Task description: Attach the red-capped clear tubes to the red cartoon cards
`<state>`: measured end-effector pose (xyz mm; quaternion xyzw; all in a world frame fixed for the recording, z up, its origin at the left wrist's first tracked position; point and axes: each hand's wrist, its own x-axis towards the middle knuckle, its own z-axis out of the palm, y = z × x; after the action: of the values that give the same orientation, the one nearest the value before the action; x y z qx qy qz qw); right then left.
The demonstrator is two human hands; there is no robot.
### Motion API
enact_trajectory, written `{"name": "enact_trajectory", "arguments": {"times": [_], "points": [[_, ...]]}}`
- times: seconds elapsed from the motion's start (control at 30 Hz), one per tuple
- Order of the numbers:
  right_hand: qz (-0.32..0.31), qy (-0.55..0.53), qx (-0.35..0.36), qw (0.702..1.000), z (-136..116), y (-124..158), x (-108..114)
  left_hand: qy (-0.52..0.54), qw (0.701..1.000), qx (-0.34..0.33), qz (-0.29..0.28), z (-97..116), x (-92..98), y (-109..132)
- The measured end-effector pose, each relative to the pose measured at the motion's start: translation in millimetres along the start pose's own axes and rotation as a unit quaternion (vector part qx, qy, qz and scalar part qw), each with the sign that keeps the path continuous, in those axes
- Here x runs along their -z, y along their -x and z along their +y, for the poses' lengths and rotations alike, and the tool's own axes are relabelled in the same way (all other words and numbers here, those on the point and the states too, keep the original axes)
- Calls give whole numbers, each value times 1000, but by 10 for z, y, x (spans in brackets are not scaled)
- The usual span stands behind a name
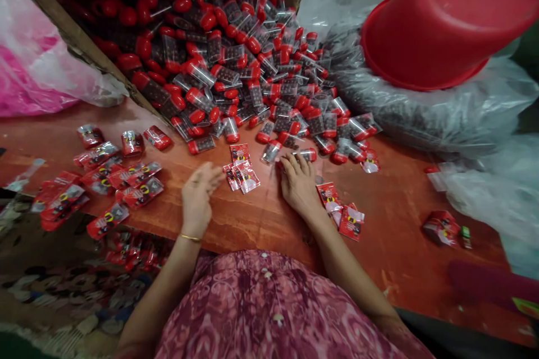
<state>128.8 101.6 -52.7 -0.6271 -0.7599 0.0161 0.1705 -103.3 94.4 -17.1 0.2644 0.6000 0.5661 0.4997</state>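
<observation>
Overhead view of 2 bare hands at a reddish-brown wooden counter (391,230), with the person's pink patterned garment (265,308) at bottom centre. The left hand (199,196) lies open at centre left, its fingers loosely spread and gripping nothing; a gold bangle (191,238) circles its wrist. Just to its right, a small group of red foil packets (241,175) lies on the counter, between the 2 hands. The right hand (298,185) is half-curled at centre, palm down, with its fingertips at a clear red-capped tube (306,154); whether it is gripping the tube cannot be told. More red foil packets lie just below and right of this hand (342,210), and a larger scattered group (112,182) occupies the counter at centre left. Further packets lie lower left, below the counter edge. The main heap of clear red-capped tubes (236,73), holding dark pellets, fills the upper centre, spreading from a cardboard box (71,39) at upper left onto the counter. At upper right, a tilted red plastic basin (446,22) rests on a clear plastic bag of dark pellets (421,115). A pink-and-white plastic bag (37,61) lies at far left, and a folded red packet (440,229) sits at right, just beside a small green item (465,237).
</observation>
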Motion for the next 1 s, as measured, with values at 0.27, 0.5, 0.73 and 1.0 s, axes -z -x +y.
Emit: {"name": "enact_trajectory", "arguments": {"times": [0.27, 0.5, 0.73, 1.0], "points": [[20, -69, -8, 997, -66, 210, 64, -551, 781, -253, -151, -246, -323, -23], [84, -172, -36, 981, -218, 181, 139, -512, 800, -297, -99, -287, -343, -5], [-14, -548, -137, 825, -610, 52, 124, -377, 873, -293, -99, -98, -437, 235], [111, -509, -137, 843, -654, 63, 183, -78, 964, 179, -178, -29, -387, 399]]}}
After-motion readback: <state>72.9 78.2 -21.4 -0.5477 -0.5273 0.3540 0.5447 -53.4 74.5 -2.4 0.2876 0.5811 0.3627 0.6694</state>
